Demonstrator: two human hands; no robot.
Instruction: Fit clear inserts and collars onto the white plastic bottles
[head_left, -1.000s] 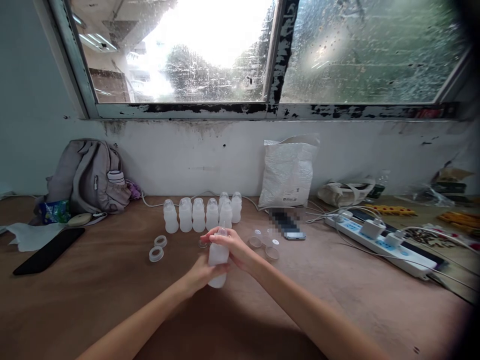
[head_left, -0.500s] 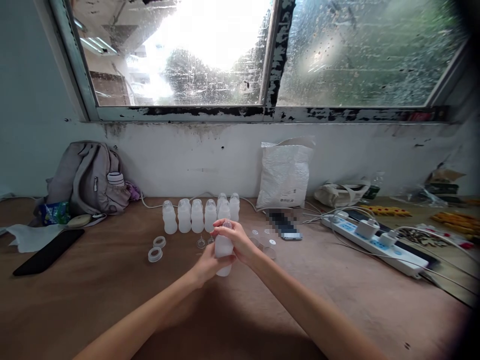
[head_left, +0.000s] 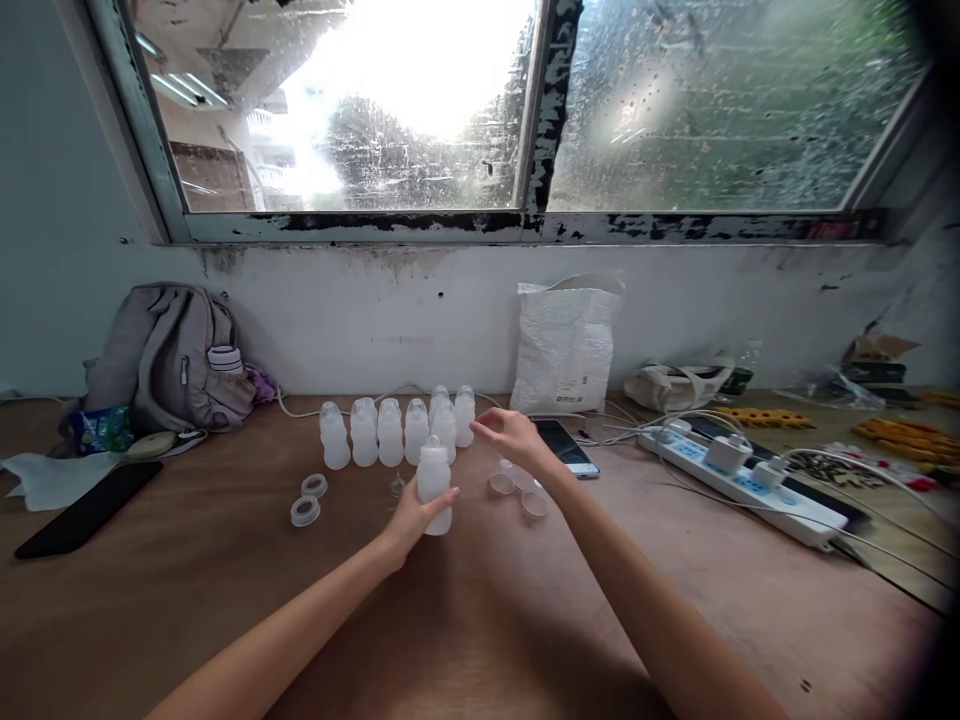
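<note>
A frosted white bottle (head_left: 433,482) with a clear, narrower top stands nearly upright in the left hand (head_left: 409,518), its base showing below the thumb. Beyond that hand, more frosted bottles (head_left: 390,434) with clear tops stand upright on the table (head_left: 225,600). A clear teat (head_left: 397,485) sits just beyond it, two translucent rings (head_left: 305,511) lie to its left, and clear round caps (head_left: 534,504) lie on the near side of the right hand (head_left: 516,438).

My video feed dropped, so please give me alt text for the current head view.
The left hand holds a frosted bottle upright; the right hand hovers empty above clear caps. Behind stand more bottles.
</note>
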